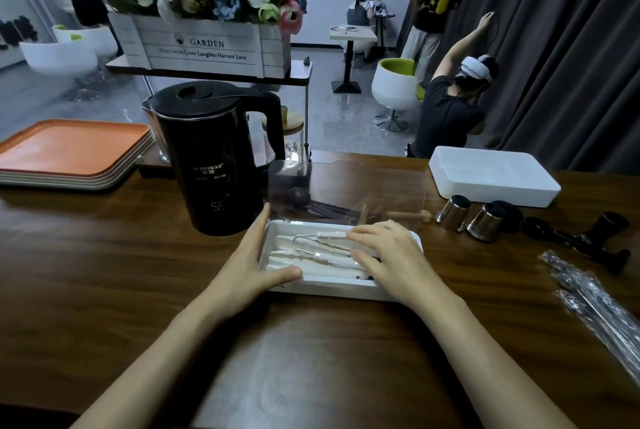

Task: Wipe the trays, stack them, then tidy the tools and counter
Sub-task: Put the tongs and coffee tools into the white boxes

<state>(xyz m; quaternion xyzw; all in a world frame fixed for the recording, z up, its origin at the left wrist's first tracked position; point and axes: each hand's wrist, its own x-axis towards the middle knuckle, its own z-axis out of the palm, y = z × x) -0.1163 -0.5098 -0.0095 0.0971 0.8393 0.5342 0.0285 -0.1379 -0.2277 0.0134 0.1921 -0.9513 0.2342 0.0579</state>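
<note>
Trays [69,148], orange and stacked one on another, sit at the far left edge of the desk [104,255], well apart from both hands. Just right of them stands a black kettle [214,165], its display lit.

Near the middle of the desk lies a white tool box [329,288] with its clear lid [363,186] standing open along the far side. The left hand [252,262] lies against the box's left end, fingers straight along the side wall and thumb resting on the near rim. The right hand [388,255] lies inside the box over the white-handled ends of metal tongs [304,243], fingers lightly curved; I cannot tell whether it pinches the tongs or only rests on them (the palm hides the contact).

Behind the lid, small wooden tools [408,215] lie on the desk. Toward the far right corner sits a second white box [491,175], and just in front of it stand two steel cups [453,212] side by side. Right of the cups lie black tools [602,245], and along the right edge, clear-wrapped packets [595,300].
</note>
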